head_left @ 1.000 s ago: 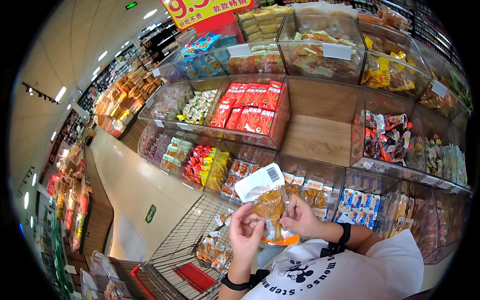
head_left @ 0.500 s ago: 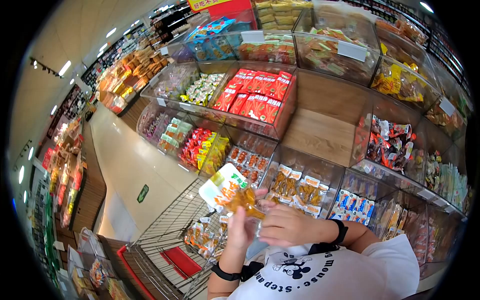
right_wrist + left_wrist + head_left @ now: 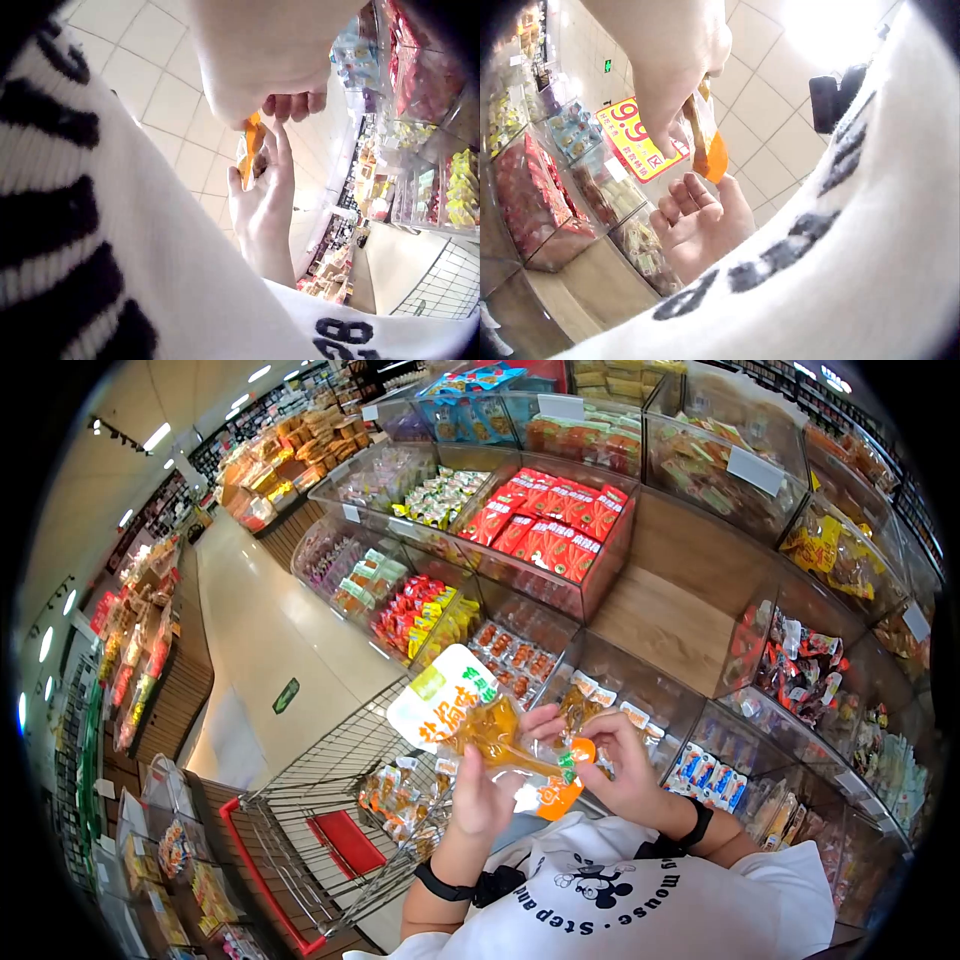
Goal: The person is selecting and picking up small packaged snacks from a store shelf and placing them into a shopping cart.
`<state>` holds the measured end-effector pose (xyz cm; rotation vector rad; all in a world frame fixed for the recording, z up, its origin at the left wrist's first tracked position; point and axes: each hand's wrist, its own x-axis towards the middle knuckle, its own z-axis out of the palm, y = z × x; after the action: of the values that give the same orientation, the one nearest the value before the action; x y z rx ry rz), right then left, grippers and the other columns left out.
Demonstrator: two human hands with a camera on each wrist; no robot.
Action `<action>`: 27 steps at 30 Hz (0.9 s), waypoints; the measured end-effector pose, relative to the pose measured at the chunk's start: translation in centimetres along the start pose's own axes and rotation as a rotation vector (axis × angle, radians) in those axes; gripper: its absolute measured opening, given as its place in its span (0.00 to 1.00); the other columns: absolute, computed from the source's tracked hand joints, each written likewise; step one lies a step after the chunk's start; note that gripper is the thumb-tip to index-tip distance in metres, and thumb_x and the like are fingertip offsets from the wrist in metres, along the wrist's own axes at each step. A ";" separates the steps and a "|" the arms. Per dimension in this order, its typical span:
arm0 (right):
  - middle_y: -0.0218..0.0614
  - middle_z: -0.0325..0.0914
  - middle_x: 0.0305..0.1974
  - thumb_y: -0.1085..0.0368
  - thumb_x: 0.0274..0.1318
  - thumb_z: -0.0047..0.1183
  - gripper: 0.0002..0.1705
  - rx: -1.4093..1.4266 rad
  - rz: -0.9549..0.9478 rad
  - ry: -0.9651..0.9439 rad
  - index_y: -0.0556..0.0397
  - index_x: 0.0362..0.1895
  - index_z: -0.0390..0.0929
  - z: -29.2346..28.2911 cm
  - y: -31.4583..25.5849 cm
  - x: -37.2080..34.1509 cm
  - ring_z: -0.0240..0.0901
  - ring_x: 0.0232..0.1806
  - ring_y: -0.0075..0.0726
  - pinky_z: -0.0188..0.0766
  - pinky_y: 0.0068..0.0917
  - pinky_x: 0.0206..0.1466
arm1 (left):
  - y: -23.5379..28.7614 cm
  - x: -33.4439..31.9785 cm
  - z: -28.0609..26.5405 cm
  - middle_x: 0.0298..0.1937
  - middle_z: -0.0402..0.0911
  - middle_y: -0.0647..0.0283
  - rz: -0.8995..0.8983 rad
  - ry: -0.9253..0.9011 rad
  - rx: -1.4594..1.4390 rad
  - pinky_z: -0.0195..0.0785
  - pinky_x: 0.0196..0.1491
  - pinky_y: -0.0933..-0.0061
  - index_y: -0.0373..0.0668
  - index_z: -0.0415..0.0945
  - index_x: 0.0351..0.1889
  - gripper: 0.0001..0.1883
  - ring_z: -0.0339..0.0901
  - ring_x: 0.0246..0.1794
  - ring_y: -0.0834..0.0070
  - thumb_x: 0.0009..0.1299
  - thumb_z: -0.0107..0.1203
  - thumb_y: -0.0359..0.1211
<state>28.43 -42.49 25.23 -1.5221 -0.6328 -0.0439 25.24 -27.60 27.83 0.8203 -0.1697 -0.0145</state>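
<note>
A clear snack packet (image 3: pixel 490 730) with a brown drumstick-like piece, a white-green printed top and an orange end is held before the chest. My left hand (image 3: pixel 482 800) grips its left side, thumb in front. At the orange end, my right hand (image 3: pixel 628 768) pinches the packet's edge between thumb and fingers. The left wrist view has the left hand (image 3: pixel 671 60) around the packet (image 3: pixel 702 135), the right hand (image 3: pixel 705 229) touching its orange end. In the right wrist view the right hand (image 3: pixel 262 67) meets the orange part (image 3: pixel 253 135).
A wire shopping cart (image 3: pixel 300 840) with a red panel (image 3: pixel 345 844) and several snack packets (image 3: pixel 400 795) stands at the left. Tiered clear bins (image 3: pixel 590 595) of packaged snacks rise ahead, with a bare wooden compartment (image 3: pixel 670 610). A tiled aisle (image 3: pixel 260 620) runs along the left.
The packet has turned from upright to slanted, its printed side now showing. The right hand has moved right to the orange end. The view has shifted, with the bins tilting.
</note>
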 end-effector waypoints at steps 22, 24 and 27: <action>0.28 0.60 0.23 0.70 0.33 0.46 0.06 -0.766 -0.990 -0.414 0.47 0.22 0.65 1.6 -0.8 -0.4 0.60 0.26 0.25 0.58 0.17 0.27 | -0.8 0.7 -1.0 0.51 0.57 0.52 -0.023 0.038 -0.376 0.53 0.51 0.59 0.45 0.48 0.55 0.27 0.61 0.47 0.61 0.61 0.33 0.48; 0.26 0.58 0.23 0.70 0.33 0.46 0.06 -0.755 -1.112 -0.388 0.46 0.22 0.67 2.0 -0.4 -0.7 0.58 0.25 0.23 0.58 0.16 0.27 | -0.6 0.6 -0.4 0.51 0.57 0.51 -0.086 -0.012 -0.464 0.52 0.52 0.59 0.46 0.47 0.55 0.27 0.61 0.46 0.60 0.61 0.32 0.48; 0.24 0.59 0.24 0.68 0.35 0.46 0.05 -0.768 -1.177 -0.406 0.45 0.24 0.68 2.0 -0.8 -0.8 0.58 0.27 0.21 0.58 0.15 0.33 | -0.5 0.4 -0.9 0.52 0.55 0.50 -0.123 -0.156 -0.616 0.50 0.53 0.58 0.47 0.45 0.57 0.29 0.60 0.47 0.57 0.60 0.32 0.49</action>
<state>26.71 -40.97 25.46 -1.6583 -1.9316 -0.9833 25.85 -27.35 26.89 0.2124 -0.2452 -0.2358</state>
